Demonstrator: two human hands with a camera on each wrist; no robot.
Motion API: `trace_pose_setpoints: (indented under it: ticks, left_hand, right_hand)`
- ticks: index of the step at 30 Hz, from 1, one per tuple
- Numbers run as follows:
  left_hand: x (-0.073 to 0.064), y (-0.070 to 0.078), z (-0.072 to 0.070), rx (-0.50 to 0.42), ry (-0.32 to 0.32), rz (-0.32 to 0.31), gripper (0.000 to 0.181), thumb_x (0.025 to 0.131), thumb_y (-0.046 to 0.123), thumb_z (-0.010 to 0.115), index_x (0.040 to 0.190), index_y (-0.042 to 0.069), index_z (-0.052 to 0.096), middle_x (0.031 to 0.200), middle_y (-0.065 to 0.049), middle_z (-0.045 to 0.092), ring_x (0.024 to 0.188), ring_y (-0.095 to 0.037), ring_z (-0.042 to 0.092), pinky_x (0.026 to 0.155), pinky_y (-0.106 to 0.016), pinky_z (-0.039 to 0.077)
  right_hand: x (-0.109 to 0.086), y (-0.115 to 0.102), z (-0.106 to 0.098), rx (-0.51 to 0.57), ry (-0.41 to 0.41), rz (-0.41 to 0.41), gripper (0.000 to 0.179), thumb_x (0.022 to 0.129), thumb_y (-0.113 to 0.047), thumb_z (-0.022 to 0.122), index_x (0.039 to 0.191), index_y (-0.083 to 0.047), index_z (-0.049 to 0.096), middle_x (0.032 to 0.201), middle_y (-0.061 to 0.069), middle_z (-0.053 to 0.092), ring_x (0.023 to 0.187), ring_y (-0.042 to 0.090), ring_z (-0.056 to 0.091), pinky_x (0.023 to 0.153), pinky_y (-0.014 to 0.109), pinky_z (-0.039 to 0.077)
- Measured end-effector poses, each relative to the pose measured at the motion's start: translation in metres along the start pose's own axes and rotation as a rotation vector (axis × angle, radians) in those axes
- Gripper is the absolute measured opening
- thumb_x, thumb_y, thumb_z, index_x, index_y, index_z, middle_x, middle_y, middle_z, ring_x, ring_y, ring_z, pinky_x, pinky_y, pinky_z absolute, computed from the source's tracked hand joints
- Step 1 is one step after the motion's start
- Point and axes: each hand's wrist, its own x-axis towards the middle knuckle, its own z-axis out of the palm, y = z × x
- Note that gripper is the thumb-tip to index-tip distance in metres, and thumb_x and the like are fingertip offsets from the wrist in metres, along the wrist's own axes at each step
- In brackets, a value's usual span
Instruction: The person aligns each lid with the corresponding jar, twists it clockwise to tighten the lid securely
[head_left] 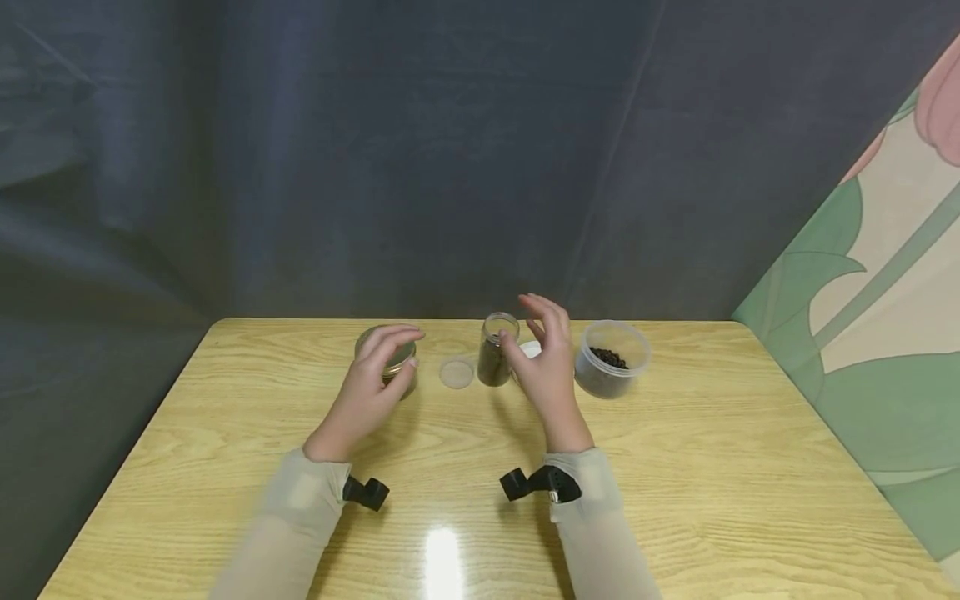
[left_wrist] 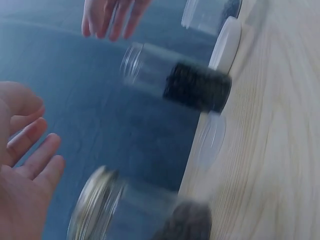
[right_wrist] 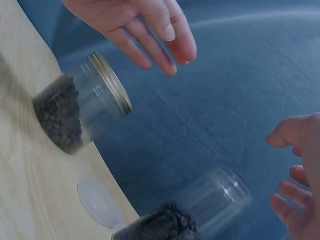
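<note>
My left hand hovers beside a wide glass jar that has a gold-rimmed lid on it and dark beans or pellets in its lower part. The fingers are loosely bent and a gap shows between them and the jar in the right wrist view. Over at the tall clear jar, my right hand is held with thumb and fingers spread, gripping nothing. That tall jar stands upright without a cap, about half full of dark grains. Between the two jars a thin translucent disc lies flat on the table.
A white lid lies behind my right hand, partly hidden in the head view. Further right stands an uncovered translucent plastic tub with dark beans or pellets. Everything is near the far edge of the wooden table, in front of a dark curtain.
</note>
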Motion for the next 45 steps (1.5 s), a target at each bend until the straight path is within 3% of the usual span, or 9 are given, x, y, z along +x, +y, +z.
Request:
trace_pose_setpoints:
  ticks: [7,12,19,22,29,36,45]
  left_hand:
    - [0.012,0.009,0.021,0.045,-0.087,-0.053,0.043,0.101,0.008,0.059,0.143,0.003,0.051,0.146,-0.017,0.046,0.133,-0.033,0.047,0.111,-0.050,0.042]
    - [0.018,0.010,0.033,0.091,-0.176,-0.150,0.052,0.101,0.012,0.060,0.149,0.001,0.044,0.150,-0.020,0.042,0.138,-0.038,0.044,0.113,-0.055,0.038]
    - [0.021,0.004,0.051,0.145,-0.272,-0.289,0.056,0.103,0.014,0.055,0.154,-0.001,0.036,0.154,-0.023,0.035,0.137,-0.040,0.044,0.110,-0.052,0.042]
    - [0.021,-0.001,0.059,0.187,-0.295,-0.326,0.058,0.102,0.013,0.056,0.154,-0.002,0.035,0.154,-0.023,0.034,0.135,-0.040,0.045,0.109,-0.051,0.044]
    - [0.022,-0.012,0.070,0.301,-0.311,-0.342,0.063,0.098,0.013,0.066,0.151,-0.006,0.037,0.150,-0.028,0.039,0.134,-0.044,0.045,0.109,-0.051,0.044]
    - [0.025,-0.014,0.073,0.302,-0.357,-0.427,0.066,0.098,0.016,0.066,0.152,-0.006,0.035,0.151,-0.029,0.037,0.136,-0.044,0.043,0.110,-0.051,0.043]
    - [0.032,-0.016,0.076,0.343,-0.400,-0.469,0.072,0.096,0.020,0.069,0.153,-0.006,0.034,0.151,-0.027,0.040,0.135,-0.045,0.044,0.108,-0.052,0.044]
  right_hand:
    - [0.001,0.008,0.000,0.021,-0.031,0.127,0.056,0.092,-0.002,0.070,0.144,0.000,0.048,0.143,0.019,0.042,0.134,0.035,0.043,0.111,0.046,0.043]
    - [0.000,0.010,0.001,0.013,-0.068,0.224,0.068,0.090,-0.003,0.071,0.150,0.000,0.040,0.146,0.021,0.041,0.137,0.037,0.041,0.112,0.044,0.043]
    - [-0.001,0.012,0.002,-0.016,-0.113,0.317,0.085,0.086,-0.003,0.080,0.155,-0.001,0.032,0.148,0.022,0.041,0.137,0.035,0.042,0.113,0.043,0.041]
    - [0.000,0.014,0.003,-0.026,-0.131,0.344,0.087,0.085,-0.004,0.081,0.156,0.000,0.030,0.149,0.023,0.041,0.137,0.035,0.042,0.113,0.044,0.042]
    - [-0.002,0.019,0.005,-0.041,-0.156,0.382,0.082,0.087,-0.004,0.079,0.153,0.005,0.033,0.148,0.025,0.043,0.135,0.038,0.046,0.111,0.044,0.044]
    - [-0.003,0.020,0.007,-0.036,-0.166,0.394,0.075,0.088,-0.002,0.077,0.150,0.009,0.037,0.146,0.028,0.045,0.133,0.040,0.047,0.111,0.043,0.044]
    - [-0.005,0.021,0.010,-0.047,-0.177,0.418,0.073,0.088,0.000,0.077,0.149,0.009,0.039,0.143,0.028,0.050,0.132,0.040,0.051,0.109,0.039,0.046]
